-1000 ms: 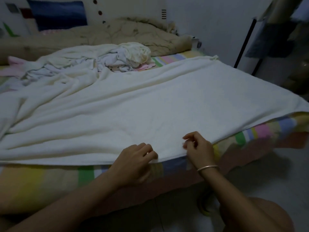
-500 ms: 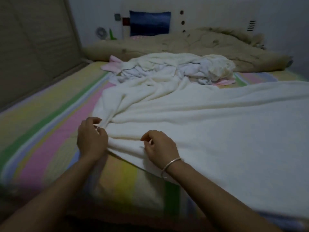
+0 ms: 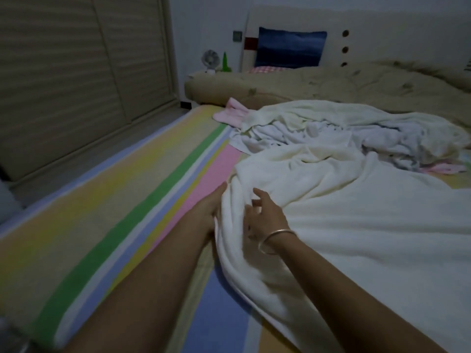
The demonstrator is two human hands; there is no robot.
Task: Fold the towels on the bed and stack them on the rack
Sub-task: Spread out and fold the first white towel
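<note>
Shows a cream-white towel, rumpled in soft folds, spread over the striped bed from centre toward 3 o'clock. Left hand flat along its bunched edge, fingertips seemingly tucked under; right hand resting splayed on top.

— Where are the hands?
— Centre of the frame. The left hand lies against the bunched edge of the big white towel, its fingers hidden behind the cloth. The right hand rests on the folds, fingers loosely spread.
— And beyond them?
— A heap of towels, upper right, on the striped sheet.
</note>
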